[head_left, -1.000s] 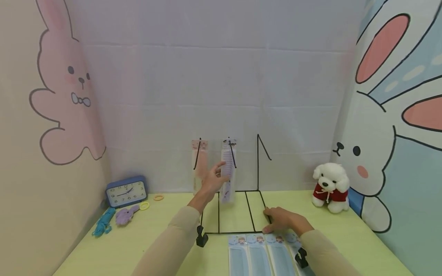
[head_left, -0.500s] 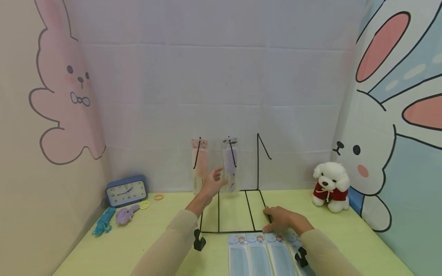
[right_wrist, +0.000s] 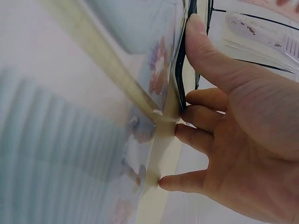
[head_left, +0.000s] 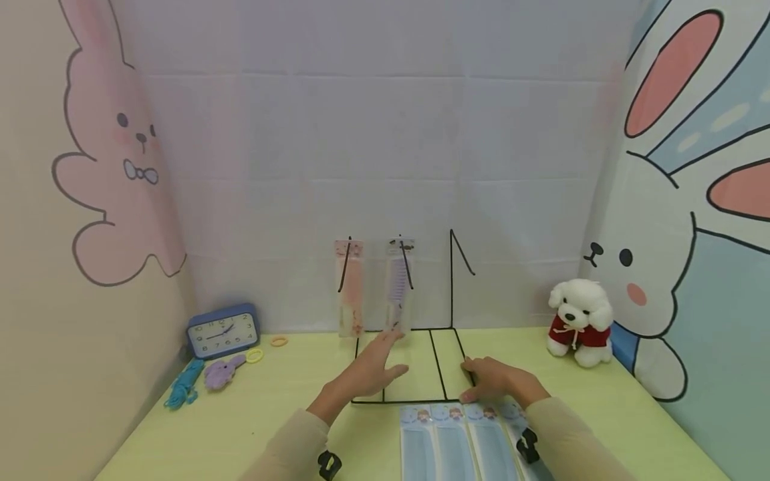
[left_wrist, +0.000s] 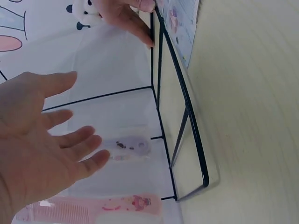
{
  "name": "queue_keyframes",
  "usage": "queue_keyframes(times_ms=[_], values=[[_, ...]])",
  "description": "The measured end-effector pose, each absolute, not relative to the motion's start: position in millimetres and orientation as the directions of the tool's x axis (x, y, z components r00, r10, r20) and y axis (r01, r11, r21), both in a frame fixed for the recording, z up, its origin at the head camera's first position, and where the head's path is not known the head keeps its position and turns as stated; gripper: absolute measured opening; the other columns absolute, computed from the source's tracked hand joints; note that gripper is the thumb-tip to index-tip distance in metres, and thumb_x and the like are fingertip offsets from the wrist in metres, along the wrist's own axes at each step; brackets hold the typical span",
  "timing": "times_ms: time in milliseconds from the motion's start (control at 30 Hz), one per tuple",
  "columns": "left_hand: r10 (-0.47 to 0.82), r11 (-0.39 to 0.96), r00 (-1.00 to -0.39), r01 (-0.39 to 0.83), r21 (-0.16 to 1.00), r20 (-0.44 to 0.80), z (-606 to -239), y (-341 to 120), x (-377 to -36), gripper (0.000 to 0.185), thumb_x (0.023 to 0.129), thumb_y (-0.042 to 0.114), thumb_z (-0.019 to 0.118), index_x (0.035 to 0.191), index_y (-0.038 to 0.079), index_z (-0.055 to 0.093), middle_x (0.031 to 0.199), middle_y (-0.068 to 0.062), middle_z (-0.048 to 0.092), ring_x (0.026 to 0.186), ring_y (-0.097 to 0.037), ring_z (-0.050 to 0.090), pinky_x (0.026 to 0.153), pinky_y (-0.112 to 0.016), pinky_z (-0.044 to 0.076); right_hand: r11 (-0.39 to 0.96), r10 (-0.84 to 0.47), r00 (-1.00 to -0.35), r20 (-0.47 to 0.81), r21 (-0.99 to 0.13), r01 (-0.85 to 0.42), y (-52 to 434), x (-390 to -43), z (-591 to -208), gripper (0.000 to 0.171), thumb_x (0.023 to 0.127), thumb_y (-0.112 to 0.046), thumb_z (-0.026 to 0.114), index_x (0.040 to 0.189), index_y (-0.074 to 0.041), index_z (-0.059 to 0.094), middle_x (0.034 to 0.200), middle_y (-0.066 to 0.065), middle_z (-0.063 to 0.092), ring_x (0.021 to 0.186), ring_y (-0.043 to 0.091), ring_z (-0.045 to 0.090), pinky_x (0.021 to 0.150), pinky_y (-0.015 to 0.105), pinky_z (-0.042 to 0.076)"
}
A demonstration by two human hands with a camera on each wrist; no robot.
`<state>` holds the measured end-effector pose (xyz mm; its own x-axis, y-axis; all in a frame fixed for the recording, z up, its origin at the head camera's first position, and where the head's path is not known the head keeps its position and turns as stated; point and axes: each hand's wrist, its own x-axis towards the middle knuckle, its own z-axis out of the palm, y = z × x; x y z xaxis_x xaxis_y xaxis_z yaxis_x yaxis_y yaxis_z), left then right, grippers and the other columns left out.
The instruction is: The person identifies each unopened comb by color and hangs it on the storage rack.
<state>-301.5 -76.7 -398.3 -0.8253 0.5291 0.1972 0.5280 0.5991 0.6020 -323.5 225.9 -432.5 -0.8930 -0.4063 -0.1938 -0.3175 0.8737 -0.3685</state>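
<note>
A black wire rack (head_left: 452,294) with three hooks stands on the table. From its left hook hangs a packaged pink comb (head_left: 353,304), and from the middle hook a packaged purple comb (head_left: 398,284). The right hook carries nothing. My left hand (head_left: 371,366) is in the air in front of the rack with its fingers extended, holding nothing; its fingertips overlap the purple comb's lower end in the head view. With thumb and fingers my right hand (head_left: 494,379) grips the rack's front right corner. Several packaged blue combs (head_left: 455,449) lie side by side just in front of the rack.
At the left are a blue clock (head_left: 224,331), a blue cord bundle (head_left: 184,384), a purple plush hair tie (head_left: 221,374), a yellow ring (head_left: 254,355) and an orange ring (head_left: 279,341). A white plush dog (head_left: 581,324) sits at the right. Walls enclose the back and sides.
My left hand has left the purple comb's package and come down and back toward me. The comb's package now hangs still against the rack. My right hand keeps its grip on the corner.
</note>
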Motion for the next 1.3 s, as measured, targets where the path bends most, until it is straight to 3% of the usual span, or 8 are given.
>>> queue_keyframes(times_ms=[200,467,700,867,1300], values=[[0.555,0.719,-0.832,0.495,0.488,0.026,-412,-107,-297,0.069,0.099,0.026,0.066,0.153,-0.002,0.033,0.155,-0.028,0.031,0.143,-0.044,0.031,0.11,-0.059,0.034,0.876,-0.396,-0.897,-0.195,-0.372,-0.306,228,-323,-431,0.075,0.084,-0.038,0.08,0.142,0.001,0.052,0.145,0.023,0.049,0.135,0.045,0.041,0.109,0.06,0.033],[0.495,0.775,-0.865,0.397,0.491,-0.083,-441,-138,-313,0.079,0.095,0.034,0.07,0.153,-0.005,0.032,0.156,-0.035,0.021,0.144,-0.051,0.021,0.112,-0.063,0.027,0.875,-0.393,-0.897,-0.201,-0.382,-0.298,225,-322,-432,0.075,0.085,-0.038,0.08,0.143,0.0,0.052,0.144,0.023,0.05,0.134,0.045,0.042,0.109,0.06,0.034],[0.481,0.778,-0.863,0.337,0.53,-0.157,-450,-153,-317,0.081,0.095,0.041,0.069,0.153,-0.003,0.034,0.158,-0.032,0.021,0.146,-0.048,0.02,0.115,-0.061,0.024,0.888,-0.371,-0.907,-0.2,-0.363,-0.283,223,-320,-433,0.073,0.084,-0.039,0.08,0.141,-0.002,0.054,0.142,0.02,0.053,0.132,0.042,0.045,0.108,0.06,0.036],[0.512,0.759,-0.84,0.345,0.552,-0.179,-451,-159,-317,0.087,0.092,0.044,0.071,0.155,-0.002,0.03,0.161,-0.028,0.017,0.147,-0.045,0.019,0.116,-0.058,0.023,0.888,-0.372,-0.905,-0.207,-0.364,-0.282,223,-320,-431,0.073,0.085,-0.039,0.079,0.142,-0.002,0.053,0.143,0.021,0.051,0.133,0.043,0.044,0.108,0.06,0.035],[0.537,0.756,-0.824,0.377,0.536,-0.178,-450,-160,-318,0.079,0.095,0.038,0.069,0.153,-0.002,0.035,0.161,-0.028,0.018,0.146,-0.046,0.021,0.115,-0.06,0.024,0.889,-0.365,-0.908,-0.203,-0.365,-0.276,225,-322,-434,0.075,0.084,-0.041,0.08,0.142,-0.002,0.053,0.145,0.021,0.05,0.136,0.044,0.041,0.109,0.061,0.033]])
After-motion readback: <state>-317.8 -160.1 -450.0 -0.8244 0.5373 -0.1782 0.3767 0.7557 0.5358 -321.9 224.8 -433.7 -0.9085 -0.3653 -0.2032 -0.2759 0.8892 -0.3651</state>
